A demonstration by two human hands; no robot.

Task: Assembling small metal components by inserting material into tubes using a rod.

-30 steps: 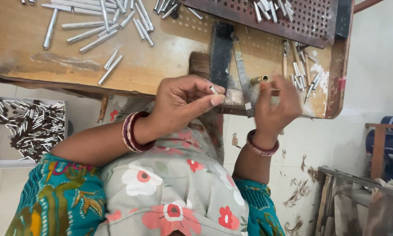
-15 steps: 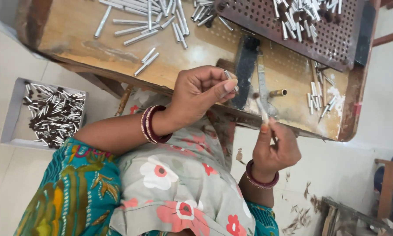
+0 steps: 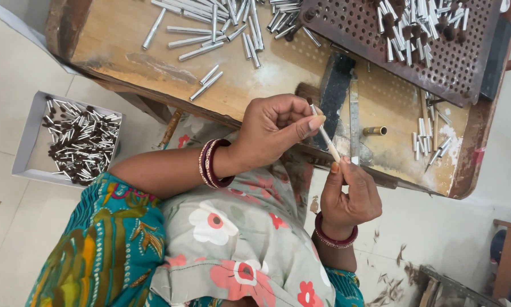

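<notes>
Right at the middle of the frame, the left hand (image 3: 275, 128) pinches the upper end of a thin pale stick (image 3: 325, 135) between thumb and fingertips, its other fingers curled in. Just below and to the right, the right hand (image 3: 352, 196) is closed loosely, its fingertips gripping the lower end of the same stick, so the stick runs slanted between the two hands, just in front of the near edge of the wooden surface (image 3: 125, 45). Both wrists carry dark red bangles (image 3: 210, 164). Across the upper left of the frame, loose silver tubes (image 3: 210, 28) lie scattered on the surface, some singly and some in a heap near the top edge. At the upper right a brown perforated tray (image 3: 352, 28) sits on the surface, with silver and dark pieces standing in many of its holes. Between the tray and the hands a dark flat bar (image 3: 335, 85) lies beside a narrow metal strip (image 3: 354, 113), and a short brass tube (image 3: 375, 131) lies just to the right of them. A few more small silver pieces (image 3: 426, 136) lie towards the right end of the surface. At the left of the frame, on the tiled floor (image 3: 5, 57), a shallow grey box (image 3: 25, 142) holds a pile of silver and dark brown pieces. A floral garment (image 3: 233, 239) fills the lower centre.
</notes>
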